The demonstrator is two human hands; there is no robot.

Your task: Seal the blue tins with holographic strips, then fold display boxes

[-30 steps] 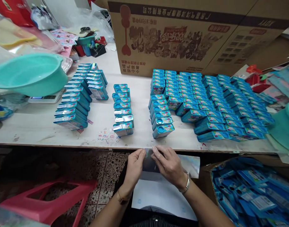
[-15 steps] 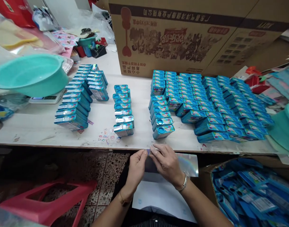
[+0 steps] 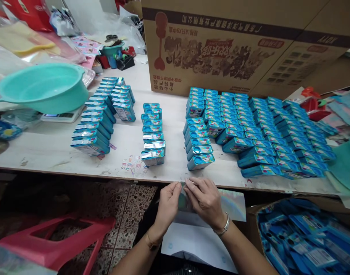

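Observation:
My left hand [image 3: 169, 200] pinches the near-left end of a shiny, rainbow-reflecting sheet [image 3: 233, 202] with thumb and forefinger. Across the same sheet lies my right hand [image 3: 205, 199], its thumb and bent fingers gripping the sheet close to the left fingertips. Both hands are just below the table's front edge, above my lap. Beneath them a white sheet of paper [image 3: 192, 244] rests on my lap. Just beyond, on the table, stand a short row of blue boxes [image 3: 153, 157] and another row of blue boxes [image 3: 200, 161]. What sits between the fingertips is too small to make out.
Many blue boxes [image 3: 260, 160] fill the table's right side, and more boxes [image 3: 90, 145] stand at left. A large cardboard carton [image 3: 234, 82] is behind. A turquoise basin [image 3: 43, 91] rests on a scale. Below are a pink stool [image 3: 34, 244] and a carton of blue packaging [image 3: 315, 236].
The view has shifted slightly, so the table things sit a little further right. Both hands keep hold of the shiny sheet, their fingertips slightly changed in position.

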